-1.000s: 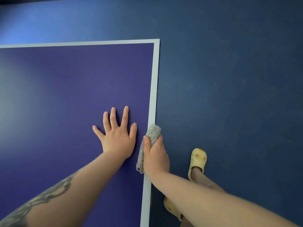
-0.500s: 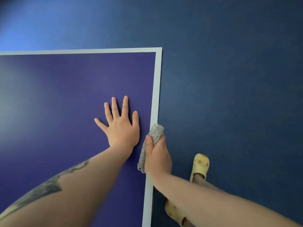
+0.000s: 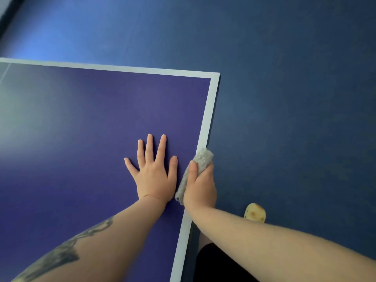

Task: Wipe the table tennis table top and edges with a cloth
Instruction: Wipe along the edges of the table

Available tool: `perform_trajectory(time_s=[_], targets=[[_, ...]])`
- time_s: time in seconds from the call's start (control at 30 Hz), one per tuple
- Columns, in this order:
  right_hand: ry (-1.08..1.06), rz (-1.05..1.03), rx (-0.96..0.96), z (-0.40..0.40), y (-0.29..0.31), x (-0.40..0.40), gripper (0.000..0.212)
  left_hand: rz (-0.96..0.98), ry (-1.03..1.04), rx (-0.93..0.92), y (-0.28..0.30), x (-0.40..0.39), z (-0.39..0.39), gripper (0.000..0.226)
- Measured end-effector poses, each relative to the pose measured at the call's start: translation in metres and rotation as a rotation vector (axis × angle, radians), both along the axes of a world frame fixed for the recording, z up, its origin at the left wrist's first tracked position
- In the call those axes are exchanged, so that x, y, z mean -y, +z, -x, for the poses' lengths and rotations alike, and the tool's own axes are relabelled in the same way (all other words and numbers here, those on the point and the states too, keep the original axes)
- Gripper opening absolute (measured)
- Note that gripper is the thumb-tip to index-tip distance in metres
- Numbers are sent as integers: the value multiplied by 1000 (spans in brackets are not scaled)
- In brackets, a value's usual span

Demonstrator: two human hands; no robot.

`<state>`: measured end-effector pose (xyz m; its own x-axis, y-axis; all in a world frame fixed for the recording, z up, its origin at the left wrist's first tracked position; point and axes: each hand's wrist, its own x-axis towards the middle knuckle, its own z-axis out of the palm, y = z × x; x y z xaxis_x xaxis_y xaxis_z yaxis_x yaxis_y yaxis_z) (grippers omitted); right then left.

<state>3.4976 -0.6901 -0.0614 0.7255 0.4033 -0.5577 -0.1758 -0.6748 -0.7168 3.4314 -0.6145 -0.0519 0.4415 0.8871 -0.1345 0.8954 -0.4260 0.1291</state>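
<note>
- the table tennis table [image 3: 81, 139] fills the left and middle of the view, its top a deep purple-blue with a pale line running along the far edge and the right edge, the two lines meeting at a corner in the upper middle.
- the left hand [image 3: 154, 176] lies flat on the table top, palm down, fingers straight and spread apart, thumb out to the left; it holds nothing.
- its forearm reaches in from the lower left and carries a dark tattoo [image 3: 61, 253] near the bottom edge of the view.
- the right hand [image 3: 200, 186] sits on the right edge of the table, just beside the left hand, with its thumb on top and its fingers curled over the side, clamped on the cloth.
- the cloth [image 3: 201, 159] is grey and fluffy, folded over the pale edge line; one end sticks out ahead of the fingers, the other trails back under the palm onto the table top.
- the cloth touches the table edge, well short of the corner.
- a dark blue floor [image 3: 284, 98] spreads beyond the table, lighter in the upper left.
- a yellow shoe [image 3: 255, 214] shows on the floor below the right forearm, partly hidden by it.
- dark clothing [image 3: 215, 263] shows at the bottom, beside the table edge.
</note>
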Motion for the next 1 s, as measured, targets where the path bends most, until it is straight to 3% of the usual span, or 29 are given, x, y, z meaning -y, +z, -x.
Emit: perform_trajectory(time_s=[0.13,0.37,0.57,0.8,0.9,1.0], targets=[[-5,-22,24,-42,-5,-35,59,3,9,-4,0,1,3,63],[151,-24,-39,-12,1,5,62,6,15,-7,1,0,2,64],[53,-17,-36,-82,-2,-59,57,2,24,-19,3,0,0,63],[162,-35,-81,-26,11,-1,63,26,39,-93,3,1,-2,62],[114,-32,-100,-70,1,-42,59,-15,62,-153,7,1,-10,61],[20,-50,-79,-111,-2,-87,58,9,146,-85,7,-15,-46,55]])
